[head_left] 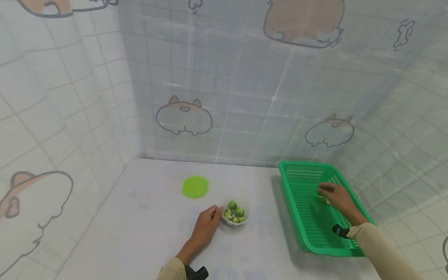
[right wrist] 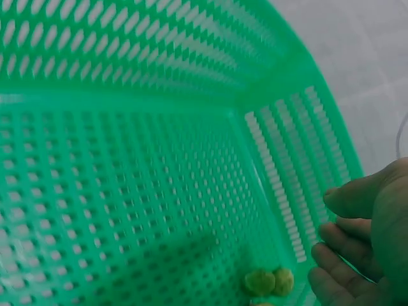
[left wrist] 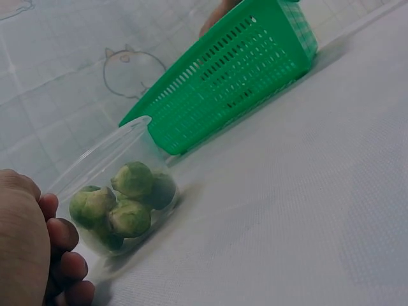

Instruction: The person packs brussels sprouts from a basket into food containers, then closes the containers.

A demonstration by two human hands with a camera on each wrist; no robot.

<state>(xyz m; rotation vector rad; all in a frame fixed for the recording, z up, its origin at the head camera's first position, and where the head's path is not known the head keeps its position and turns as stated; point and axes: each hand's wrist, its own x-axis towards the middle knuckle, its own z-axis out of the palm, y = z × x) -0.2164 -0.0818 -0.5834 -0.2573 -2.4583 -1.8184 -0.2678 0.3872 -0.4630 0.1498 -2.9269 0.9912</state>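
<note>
While sprouts sit inside the cup gripped by the left hand, other sprouts lie in the basket right of the cup, under the relaxed, empty right hand; work looks part done.

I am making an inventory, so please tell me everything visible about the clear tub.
The tub is round, see-through, apparently plastic, with a thin rim and open top. It stands upright on the table, left of the basket, containing several green sprouts. The left grip seems to hold its side.
</note>
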